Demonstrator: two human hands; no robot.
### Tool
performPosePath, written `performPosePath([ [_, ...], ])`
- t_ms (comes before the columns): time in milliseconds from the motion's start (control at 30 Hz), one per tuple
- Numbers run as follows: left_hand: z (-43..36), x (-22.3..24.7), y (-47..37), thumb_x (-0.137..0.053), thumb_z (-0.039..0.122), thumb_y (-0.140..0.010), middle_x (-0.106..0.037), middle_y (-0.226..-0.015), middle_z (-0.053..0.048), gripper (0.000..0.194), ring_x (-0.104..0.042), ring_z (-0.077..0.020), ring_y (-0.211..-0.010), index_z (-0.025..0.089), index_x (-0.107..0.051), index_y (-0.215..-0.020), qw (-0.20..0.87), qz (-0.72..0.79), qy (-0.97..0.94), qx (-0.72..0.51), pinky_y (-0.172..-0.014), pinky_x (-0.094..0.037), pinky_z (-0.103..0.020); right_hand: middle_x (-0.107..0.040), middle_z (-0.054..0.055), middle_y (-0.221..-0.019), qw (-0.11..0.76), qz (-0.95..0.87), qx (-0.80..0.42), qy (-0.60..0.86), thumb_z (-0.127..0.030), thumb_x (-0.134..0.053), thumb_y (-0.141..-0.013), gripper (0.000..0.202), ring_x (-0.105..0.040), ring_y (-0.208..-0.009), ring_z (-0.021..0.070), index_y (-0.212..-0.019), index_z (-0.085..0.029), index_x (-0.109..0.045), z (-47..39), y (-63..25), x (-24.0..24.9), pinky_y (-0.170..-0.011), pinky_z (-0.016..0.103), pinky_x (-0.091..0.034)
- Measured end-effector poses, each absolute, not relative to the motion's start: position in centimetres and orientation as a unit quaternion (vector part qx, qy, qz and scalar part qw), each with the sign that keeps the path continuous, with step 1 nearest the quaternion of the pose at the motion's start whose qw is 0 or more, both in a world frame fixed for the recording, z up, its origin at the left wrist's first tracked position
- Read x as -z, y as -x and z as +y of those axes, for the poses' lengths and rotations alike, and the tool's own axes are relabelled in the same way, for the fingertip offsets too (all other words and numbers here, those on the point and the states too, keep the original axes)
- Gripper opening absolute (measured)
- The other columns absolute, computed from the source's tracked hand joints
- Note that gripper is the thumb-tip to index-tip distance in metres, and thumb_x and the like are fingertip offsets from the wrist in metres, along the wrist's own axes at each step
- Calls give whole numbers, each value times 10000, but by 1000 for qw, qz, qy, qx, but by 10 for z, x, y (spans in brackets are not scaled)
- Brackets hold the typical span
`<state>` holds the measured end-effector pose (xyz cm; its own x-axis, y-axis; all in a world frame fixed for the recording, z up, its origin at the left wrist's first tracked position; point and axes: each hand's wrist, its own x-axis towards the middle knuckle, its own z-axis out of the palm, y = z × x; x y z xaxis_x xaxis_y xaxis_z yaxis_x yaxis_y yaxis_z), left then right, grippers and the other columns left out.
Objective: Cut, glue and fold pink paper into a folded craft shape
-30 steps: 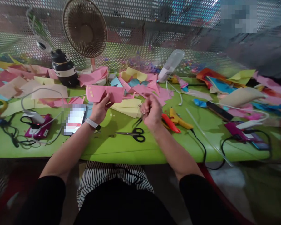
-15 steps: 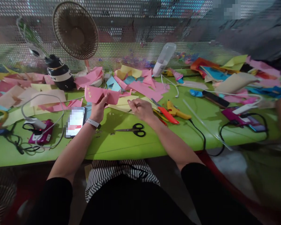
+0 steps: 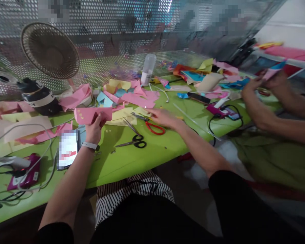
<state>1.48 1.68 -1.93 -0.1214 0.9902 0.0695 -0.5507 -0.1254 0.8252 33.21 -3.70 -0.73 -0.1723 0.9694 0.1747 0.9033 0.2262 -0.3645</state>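
- Pink paper (image 3: 87, 113), marked with small yellow shapes at its left end, lies left of centre in the frame, apparently raised off the green table (image 3: 122, 166).
- Left hand (image 3: 93, 133): fingers closed on the paper's lower edge, towards its right end; the wrist wears a pale band.
- Right hand (image 3: 164, 118): centre of frame, palm down, index finger stretched leftward, other fingers partly curled. Whether anything sits at the fingertips is too small to tell.
- Tools: red-handled scissors (image 3: 142, 117) lie partly hidden by the right hand; contact between them cannot be confirmed. Tweezers (image 3: 130, 126) and black-handled scissors (image 3: 134, 142) lie near, lower and to the left. Yellow paper (image 3: 117, 117) reaches behind the blades.
- Step in hand, as judged: one hand supports the paper while the other works among the tools, apart from it.
- Next move, as judged: it calls for a light fingertip grip from the right hand, clear of the scissor points, and a steady, uncreased hold from the left.
- Upper right: a co-worker's hands (image 3: 254, 84) hold blue-and-pink paper (image 3: 273, 70).
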Motion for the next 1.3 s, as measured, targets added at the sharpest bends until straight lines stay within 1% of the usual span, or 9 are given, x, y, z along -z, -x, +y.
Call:
performPosePath([
  [133,15,21,-18,-912,292,-543,-718,-856,-20,365,-700,-167,-811,177,-688,-807,581,326,-331,-668,-805,-589,-311,-713,135,-1121,-62,-684,-39,726,-113,-660,-740,457,-647,-923,261,-1192,-179,-684,-43,-396,2,-716,297,-436],
  [233,12,22,-19,-908,282,-545,-725,-868,-29,355,-697,-160,-796,167,-693,-802,592,321,-326,-664,-823,-590,-318,-720,130,-1001,-102,-675,-47,730,-87,-680,-683,357,-646,-840,243,-1030,-156,-725,-40,-413,7,-666,281,-424],
  [367,9,23,-19,-893,268,-576,-725,-884,-33,337,-699,-170,-841,166,-696,-830,604,317,-322,-657,-834,-584,-323,-676,173,-1094,-88,-688,-26,720,-164,-674,-717,332,-640,-891,247,-1046,-120,-690,-39,-411,16,-683,283,-436],
  [467,7,24,-18,-883,278,-604,-712,-842,-29,326,-692,-156,-781,159,-691,-838,608,320,-316,-654,-805,-586,-320,-675,182,-1086,-22,-671,-10,741,-234,-667,-733,333,-643,-850,257,-1046,-119,-660,-45,-413,19,-656,304,-444],
  [633,3,23,-17,-890,298,-586,-694,-870,-20,368,-654,-123,-741,157,-682,-855,614,332,-302,-649,-737,-594,-295,-695,116,-854,277,-561,-30,779,-372,-677,-714,258,-618,-736,248,-887,-186,-633,-54,-412,15,-615,340,-444],
  [733,1,21,-16,-898,301,-561,-689,-891,-31,398,-643,-133,-764,156,-675,-856,610,341,-296,-651,-715,-599,-291,-612,47,-630,467,-473,-193,722,-533,-726,-634,363,-520,-539,184,-768,-215,-612,-57,-387,6,-455,300,-357],
  [800,0,20,-16,-899,305,-557,-683,-893,-36,401,-640,-139,-767,153,-672,-851,609,343,-297,-650,-706,-603,-295,-599,25,-599,521,-454,-323,647,-522,-797,-549,398,-474,-484,141,-729,-215,-620,-56,-362,0,-392,252,-272],
  [967,3,19,-16,-887,305,-571,-672,-873,-27,383,-637,-127,-736,148,-665,-841,607,355,-302,-644,-730,-608,-319,-648,9,-618,533,-466,-472,526,-419,-846,-563,344,-449,-436,75,-736,-173,-680,-43,-301,-6,-356,194,-261],
  [1300,6,16,-15,-913,303,-528,-646,-777,10,403,-612,-95,-692,157,-628,-774,594,352,-303,-657,-650,-594,-220,-697,-6,-703,507,-526,-493,473,-295,-821,-624,207,-576,-517,88,-748,-180,-703,-24,-252,3,-410,178,-391],
])
